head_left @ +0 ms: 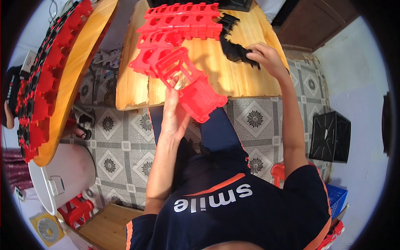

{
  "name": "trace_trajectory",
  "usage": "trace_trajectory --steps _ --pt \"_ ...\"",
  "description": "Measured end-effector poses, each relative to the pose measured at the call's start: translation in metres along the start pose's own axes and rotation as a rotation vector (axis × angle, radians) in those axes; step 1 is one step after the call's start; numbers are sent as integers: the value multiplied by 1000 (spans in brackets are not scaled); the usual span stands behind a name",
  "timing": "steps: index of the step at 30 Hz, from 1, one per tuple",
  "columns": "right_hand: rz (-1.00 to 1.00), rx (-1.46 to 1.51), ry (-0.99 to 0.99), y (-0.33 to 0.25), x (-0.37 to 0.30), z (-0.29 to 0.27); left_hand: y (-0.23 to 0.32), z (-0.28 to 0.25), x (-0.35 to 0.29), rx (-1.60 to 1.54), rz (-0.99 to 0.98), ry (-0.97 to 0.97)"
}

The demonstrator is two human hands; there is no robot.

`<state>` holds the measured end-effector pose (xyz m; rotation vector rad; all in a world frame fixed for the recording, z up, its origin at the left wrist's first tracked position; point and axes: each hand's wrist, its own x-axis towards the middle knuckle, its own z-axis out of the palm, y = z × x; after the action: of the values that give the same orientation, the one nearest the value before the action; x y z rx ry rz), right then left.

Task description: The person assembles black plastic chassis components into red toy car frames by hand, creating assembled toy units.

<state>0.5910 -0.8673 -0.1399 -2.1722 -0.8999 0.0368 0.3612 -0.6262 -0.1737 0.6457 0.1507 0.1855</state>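
Note:
My left hand [174, 112] grips a red plastic frame [201, 98], open-sided at its upper end, and holds it tilted above the near table edge. The thumb shows through an opening in it; the other fingers are mostly hidden behind it. At the table's right side, my right hand [266, 58] has its fingers bent closely onto a black plastic part [236, 52]. More black plastic parts [228, 21] lie just beyond. Left of these, several similar red frames [180, 27] sit in rows on the wooden table [133, 92], partly overlapped by the held one.
On the left, a long wooden board [71, 89] carries rows of red and black parts [53, 79]. Below it stands a white tub [77, 171]. A black crate [330, 136] is on the tiled floor at right, with a blue basket [336, 199] nearer me. Another person's foot [81, 132] shows at left.

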Motion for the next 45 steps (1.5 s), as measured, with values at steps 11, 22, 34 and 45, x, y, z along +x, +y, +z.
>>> trace_trajectory --steps 11,22,34,45 --pt "-136 36 373 -169 -75 79 1 6 0 121 97 -35" --pt "-184 -70 396 -179 -80 95 5 15 -11 98 132 -110" --pt "103 962 113 -155 -3 86 20 29 2 260 -152 -99" --pt "-168 1010 -49 -193 4 98 44 9 -48 1030 453 -153"
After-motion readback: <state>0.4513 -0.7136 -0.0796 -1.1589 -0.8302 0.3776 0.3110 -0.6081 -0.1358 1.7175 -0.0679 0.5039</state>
